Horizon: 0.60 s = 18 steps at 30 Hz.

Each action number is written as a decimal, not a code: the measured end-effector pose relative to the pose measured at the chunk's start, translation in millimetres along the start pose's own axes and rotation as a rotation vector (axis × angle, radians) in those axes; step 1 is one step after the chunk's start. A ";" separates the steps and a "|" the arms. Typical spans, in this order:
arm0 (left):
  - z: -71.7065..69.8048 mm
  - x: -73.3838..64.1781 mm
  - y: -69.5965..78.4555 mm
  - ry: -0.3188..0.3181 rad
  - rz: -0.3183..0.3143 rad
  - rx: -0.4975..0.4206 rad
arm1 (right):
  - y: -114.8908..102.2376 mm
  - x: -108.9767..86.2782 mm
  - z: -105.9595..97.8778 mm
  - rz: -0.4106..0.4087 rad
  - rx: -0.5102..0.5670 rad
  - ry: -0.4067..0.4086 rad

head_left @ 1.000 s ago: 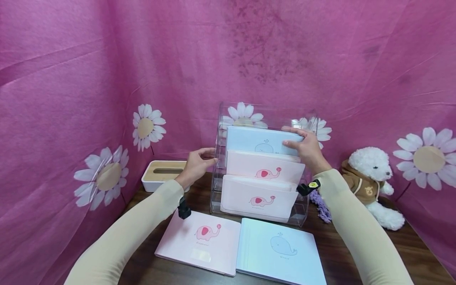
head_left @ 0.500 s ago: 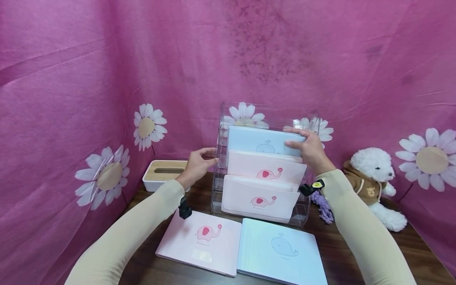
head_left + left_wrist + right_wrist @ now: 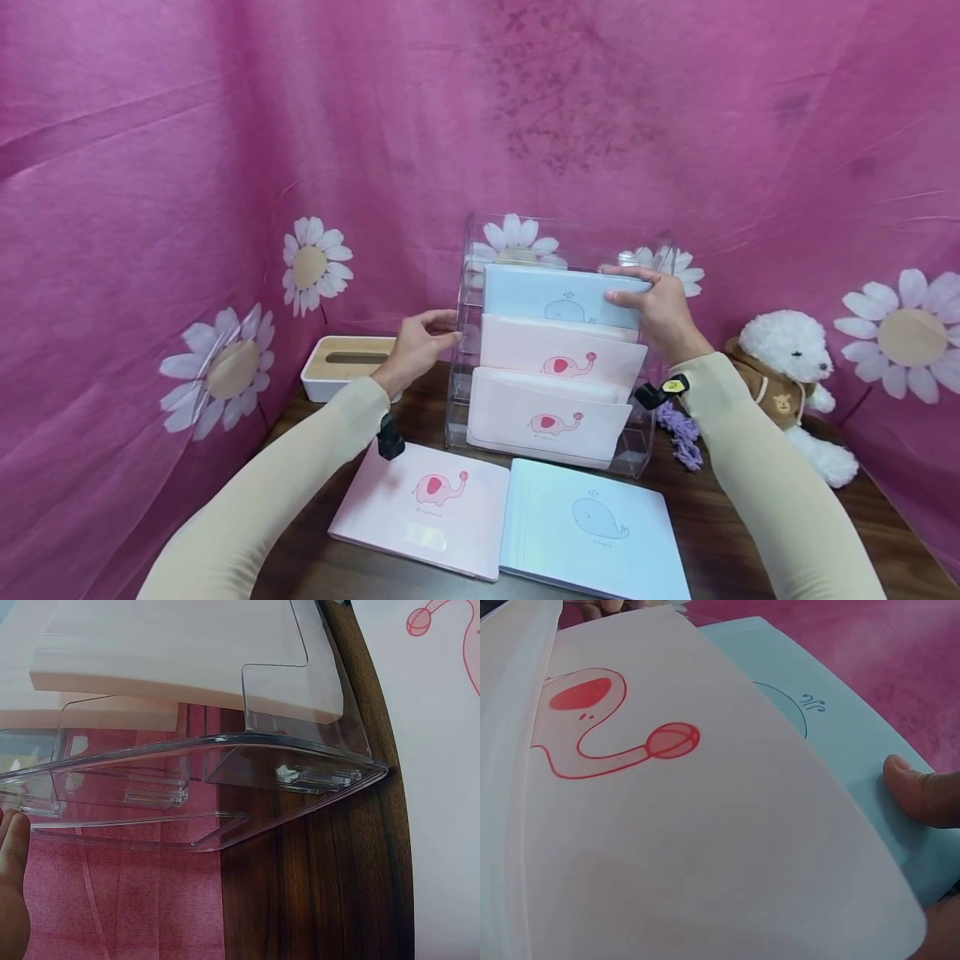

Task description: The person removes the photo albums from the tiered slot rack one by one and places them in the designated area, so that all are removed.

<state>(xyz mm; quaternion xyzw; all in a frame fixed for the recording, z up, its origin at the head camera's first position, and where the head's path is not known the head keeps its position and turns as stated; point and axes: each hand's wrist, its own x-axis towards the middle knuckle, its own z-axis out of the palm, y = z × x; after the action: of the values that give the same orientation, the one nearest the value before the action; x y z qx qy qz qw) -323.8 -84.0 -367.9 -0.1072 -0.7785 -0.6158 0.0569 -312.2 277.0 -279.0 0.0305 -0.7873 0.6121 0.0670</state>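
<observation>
A clear acrylic rack (image 3: 637, 454) stands upright in the head view, holding booklets in stepped tiers. At the back is a light blue whale booklet (image 3: 517, 292). My right hand (image 3: 663, 308) pinches its right end, with the thumb on the front cover; the other fingers are mostly hidden behind. Lower tiers bear a pink elephant booklet (image 3: 517, 342) in the middle and another pink elephant booklet (image 3: 502, 417) in front. My left hand (image 3: 416, 346) touches the rack's left side with extended fingers; the left wrist view shows its fingertips (image 3: 15, 840) against the clear side panel (image 3: 225, 742).
On the wooden table (image 3: 300, 575) before the rack lie a flat pink elephant booklet (image 3: 465, 533) and a flat blue whale booklet (image 3: 547, 550). A wood-topped tissue box (image 3: 322, 371) stands left. To the right sit a white plush toy (image 3: 780, 342) and something purple and woolly (image 3: 682, 437).
The right hand and the blue whale booklet in the rack have shifted slightly to the right. The left hand stays at the rack's side. The whole view has drifted a little.
</observation>
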 end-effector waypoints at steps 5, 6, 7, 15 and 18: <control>-0.2 -0.7 -0.5 0.001 0.008 0.013 | -3.0 -2.0 -0.7 -0.024 0.042 0.020; -0.3 -0.9 -0.5 0.000 0.007 0.015 | -3.3 -2.6 -1.1 -0.029 0.057 0.024; -0.2 -1.2 -0.5 -0.001 0.006 0.016 | -3.8 -3.2 -1.8 -0.036 0.065 0.028; 0.1 1.4 -0.4 0.009 0.033 0.013 | -9.7 -5.4 -8.7 -0.097 0.145 0.028; -0.1 1.4 -0.9 0.011 0.034 0.014 | -13.4 -6.4 -10.8 -0.115 0.220 0.045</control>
<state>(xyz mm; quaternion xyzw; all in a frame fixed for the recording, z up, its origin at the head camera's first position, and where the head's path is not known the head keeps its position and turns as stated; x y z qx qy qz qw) -325.3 -84.2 -368.4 -0.1168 -0.7804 -0.6100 0.0726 -303.4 283.9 -264.4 0.0689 -0.7107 0.6904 0.1160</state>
